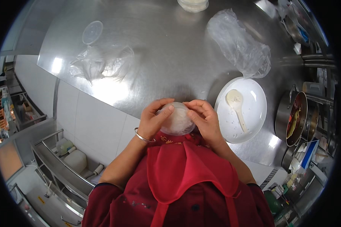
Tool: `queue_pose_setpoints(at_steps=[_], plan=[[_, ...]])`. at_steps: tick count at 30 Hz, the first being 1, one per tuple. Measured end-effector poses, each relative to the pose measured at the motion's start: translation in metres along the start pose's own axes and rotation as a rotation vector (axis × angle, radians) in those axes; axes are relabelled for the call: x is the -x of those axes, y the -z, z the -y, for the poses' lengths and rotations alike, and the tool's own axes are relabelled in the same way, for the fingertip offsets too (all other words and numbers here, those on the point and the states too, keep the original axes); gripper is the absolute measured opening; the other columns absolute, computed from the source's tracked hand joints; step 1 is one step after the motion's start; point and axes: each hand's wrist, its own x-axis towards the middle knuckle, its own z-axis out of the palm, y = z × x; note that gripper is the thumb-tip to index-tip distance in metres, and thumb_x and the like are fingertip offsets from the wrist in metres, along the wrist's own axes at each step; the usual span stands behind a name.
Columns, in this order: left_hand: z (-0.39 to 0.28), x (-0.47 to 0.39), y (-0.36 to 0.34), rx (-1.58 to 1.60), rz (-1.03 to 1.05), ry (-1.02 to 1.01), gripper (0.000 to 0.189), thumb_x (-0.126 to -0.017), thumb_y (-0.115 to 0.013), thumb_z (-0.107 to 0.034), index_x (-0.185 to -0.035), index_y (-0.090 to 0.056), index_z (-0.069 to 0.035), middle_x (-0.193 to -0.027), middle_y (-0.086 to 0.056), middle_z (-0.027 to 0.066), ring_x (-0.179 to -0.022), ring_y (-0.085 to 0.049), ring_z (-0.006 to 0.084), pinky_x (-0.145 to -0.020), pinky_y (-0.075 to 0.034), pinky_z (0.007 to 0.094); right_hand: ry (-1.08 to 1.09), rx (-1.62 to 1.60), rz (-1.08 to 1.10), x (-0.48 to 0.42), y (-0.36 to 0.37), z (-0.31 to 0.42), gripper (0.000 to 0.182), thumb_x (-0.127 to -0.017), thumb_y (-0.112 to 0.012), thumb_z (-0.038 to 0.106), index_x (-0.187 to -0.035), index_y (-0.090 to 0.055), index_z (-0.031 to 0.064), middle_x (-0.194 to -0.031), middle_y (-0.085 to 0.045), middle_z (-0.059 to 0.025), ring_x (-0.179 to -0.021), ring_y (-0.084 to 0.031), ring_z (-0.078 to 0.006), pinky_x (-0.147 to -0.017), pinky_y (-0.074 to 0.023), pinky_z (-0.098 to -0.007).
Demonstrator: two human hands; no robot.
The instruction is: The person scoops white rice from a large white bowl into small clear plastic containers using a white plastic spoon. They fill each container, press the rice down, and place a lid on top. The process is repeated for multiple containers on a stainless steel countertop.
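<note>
Close against my red apron, a round clear plastic container (177,122) of white rice is held between both hands. My left hand (155,117) grips its left side, thumb on top near the rim. On the opposite side, my right hand (203,119) holds the rim with thumb and fingers. A translucent lid seems to cover the top, but whether it is fully seated I cannot tell. To the right stands a large white bowl (255,113) with scattered rice grains. A cream rice paddle (238,109) with rice stuck to it lies inside.
On the steel table (164,56) lie a loose round lid (92,32), a crumpled plastic bag (102,63) and a larger clear bag (240,44). Filled rice containers (193,5) stand at the far edge. A steel pot (291,119) of food sits at right.
</note>
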Motion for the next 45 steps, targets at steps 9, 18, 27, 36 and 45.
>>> queue_pose_setpoints(at_steps=[9, 18, 27, 36, 45], plan=[[0.01, -0.002, 0.0, 0.283, -0.095, 0.147, 0.028, -0.087, -0.068, -0.024, -0.104, -0.069, -0.001, -0.097, -0.067, 0.0056, -0.088, -0.06, 0.0125, -0.08, -0.048, 0.0264, -0.153, -0.069, 0.029, 0.004, 0.009, -0.003, 0.028, -0.093, -0.057, 0.01, -0.117, -0.056, -0.0035, -0.11, -0.063, -0.0097, -0.101, -0.058, -0.0137, -0.089, -0.0458, -0.0277], [0.009, 0.0, -0.006, 0.504, -0.184, 0.251, 0.028, -0.088, -0.067, -0.024, -0.1, -0.067, 0.001, -0.095, -0.067, 0.0065, -0.087, -0.061, 0.0146, -0.08, -0.05, 0.0285, -0.178, -0.031, -0.064, -0.003, 0.014, -0.018, 0.027, -0.095, -0.054, 0.014, -0.117, -0.058, -0.0021, -0.107, -0.063, -0.0075, -0.1, -0.057, -0.0127, -0.089, -0.0447, -0.0266], [0.015, -0.038, 0.014, 0.56, -0.318, 0.233, 0.033, -0.091, -0.063, -0.022, -0.114, -0.054, -0.001, -0.106, -0.062, 0.0104, -0.096, -0.062, 0.0225, -0.08, -0.055, 0.0405, -0.275, -0.125, -0.109, 0.004, 0.015, -0.021, 0.035, -0.098, -0.049, 0.026, -0.121, -0.053, -0.0004, -0.118, -0.058, -0.0106, -0.109, -0.057, -0.0205, -0.093, -0.0459, -0.0326], [-0.043, -0.125, 0.017, 0.646, -0.351, 0.153, 0.034, -0.089, -0.065, -0.014, -0.117, -0.049, -0.002, -0.109, -0.06, 0.0128, -0.099, -0.062, 0.0269, -0.084, -0.054, 0.0441, -0.216, 0.126, -0.021, 0.009, 0.014, -0.022, 0.023, -0.096, -0.052, 0.015, -0.112, -0.059, -0.001, -0.105, -0.064, -0.0079, -0.092, -0.061, -0.0134, -0.081, -0.049, -0.0262], [-0.074, -0.229, 0.027, 0.872, -0.46, 0.145, 0.036, -0.086, -0.068, -0.013, -0.115, -0.05, -0.003, -0.108, -0.058, 0.0111, -0.094, -0.061, 0.0228, -0.084, -0.053, 0.0431, -0.216, 0.178, -0.006, 0.008, 0.016, -0.022, 0.022, -0.096, -0.051, 0.012, -0.11, -0.059, -0.0012, -0.105, -0.064, -0.0084, -0.093, -0.061, -0.0142, -0.082, -0.0488, -0.0269]])
